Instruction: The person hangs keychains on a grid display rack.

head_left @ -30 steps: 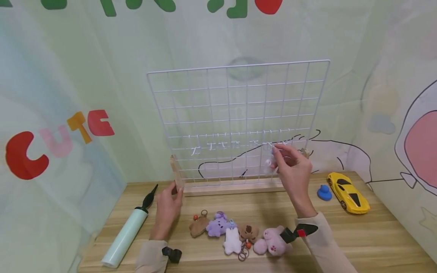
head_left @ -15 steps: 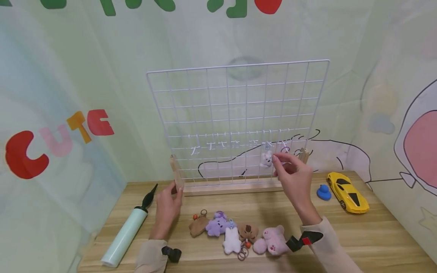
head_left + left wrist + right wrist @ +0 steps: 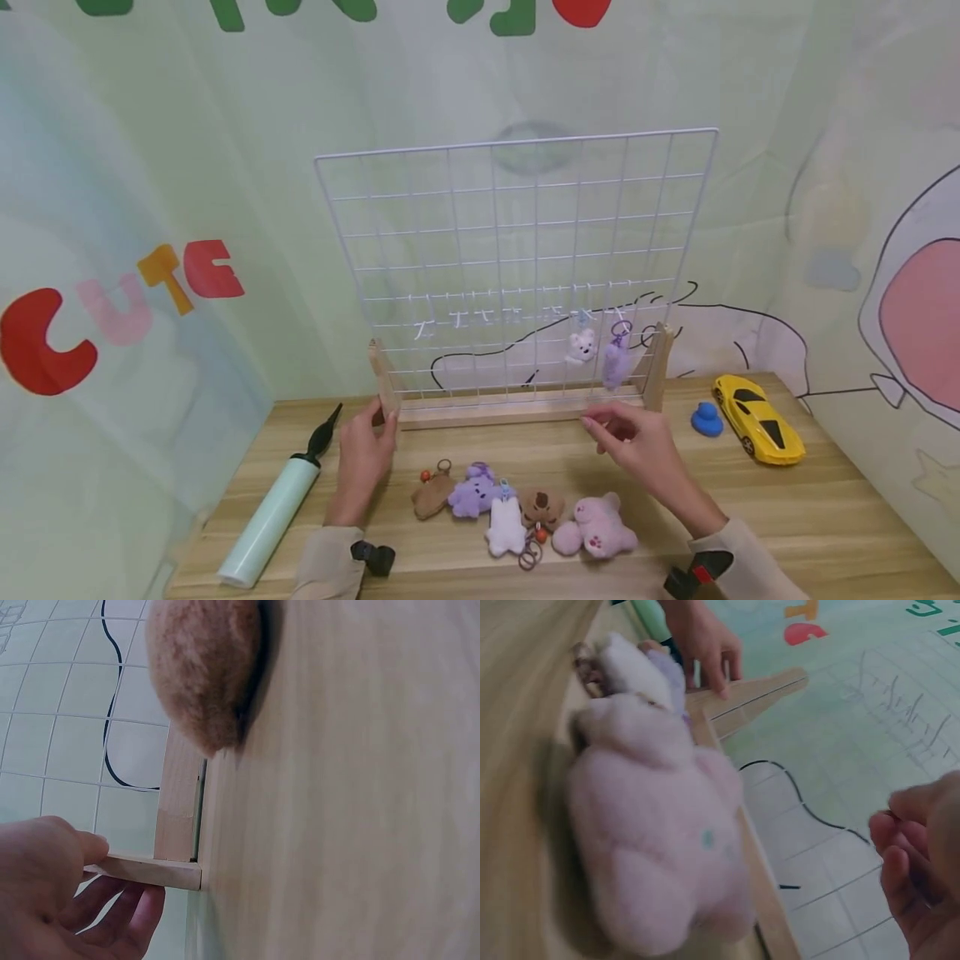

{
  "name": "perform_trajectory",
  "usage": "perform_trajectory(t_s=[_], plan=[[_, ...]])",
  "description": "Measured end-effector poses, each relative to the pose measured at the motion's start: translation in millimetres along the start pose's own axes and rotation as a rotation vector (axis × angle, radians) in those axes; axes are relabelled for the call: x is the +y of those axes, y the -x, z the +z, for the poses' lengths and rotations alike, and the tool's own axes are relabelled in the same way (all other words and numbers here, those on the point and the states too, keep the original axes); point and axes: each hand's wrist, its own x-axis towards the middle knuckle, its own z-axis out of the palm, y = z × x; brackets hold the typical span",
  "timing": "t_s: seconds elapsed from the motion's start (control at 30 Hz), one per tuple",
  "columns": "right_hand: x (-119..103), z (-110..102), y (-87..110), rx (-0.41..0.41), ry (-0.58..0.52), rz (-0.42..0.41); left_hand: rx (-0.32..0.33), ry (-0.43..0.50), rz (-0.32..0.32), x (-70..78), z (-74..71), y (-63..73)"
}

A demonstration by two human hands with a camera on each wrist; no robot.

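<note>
My left hand (image 3: pixel 366 450) pinches the left wooden upright (image 3: pixel 161 871) of the stand between thumb and fingers. That stand carries a white wire grid rack (image 3: pixel 517 225) with a row of small hooks. On the hooks at the right hang a white bear keychain (image 3: pixel 581 346) and a purple plush keychain (image 3: pixel 617 364). In front of the wooden base, below them, is my right hand (image 3: pixel 633 442), its fingers loosely bent with nothing seen in them. Nearest to it on the table lies a pink plush keychain (image 3: pixel 602 527), which looks large in the right wrist view.
More plush keychains lie along the table front: a brown one (image 3: pixel 433 497), a purple one (image 3: pixel 472 493), a white one (image 3: pixel 507 527) and a brown-faced one (image 3: pixel 542 507). A hand pump (image 3: pixel 272 518) lies left; a blue duck (image 3: pixel 707 419) and yellow toy car (image 3: pixel 757 419) stand right.
My right hand has let go of the white bear keychain, which now hangs on its hook, and has come down toward the table. The left hand stays on the upright.
</note>
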Motion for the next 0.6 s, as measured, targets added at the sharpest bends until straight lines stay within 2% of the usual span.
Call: perform_trajectory(t_s=[0.23, 0.33, 0.43, 0.6], plan=[[5.9, 6.3, 16.1, -0.348, -0.011, -0.011, -0.008, -0.005, 0.001, 1.1, -0.6, 0.2], [4.2, 6.1, 17.8, -0.458, -0.017, -0.005, -0.006, -0.003, -0.008, 0.3, -0.8, 0.2], [7.1, 0.2, 20.0, -0.501, -0.035, 0.007, -0.01, -0.001, -0.014, 0.4, -0.6, 0.0], [26.4, -18.1, 29.7, -0.495, -0.078, 0.06, -0.015, 0.001, -0.012, 1.0, -1.6, 0.1]])
